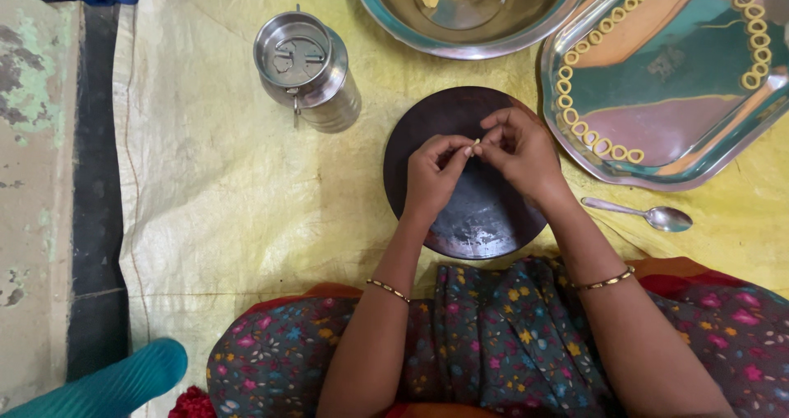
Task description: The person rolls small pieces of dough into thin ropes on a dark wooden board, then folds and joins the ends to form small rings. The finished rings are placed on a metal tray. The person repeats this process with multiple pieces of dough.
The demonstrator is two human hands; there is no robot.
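Pinching what looks like dough (476,146) between left hand (433,174) and right hand (518,148).

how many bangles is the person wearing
2: a thin gold-coloured bangle on the left wrist, and another bangle on the right wrist. Both forearms show up to where the picture cuts them off, so more could sit higher up, unseen.
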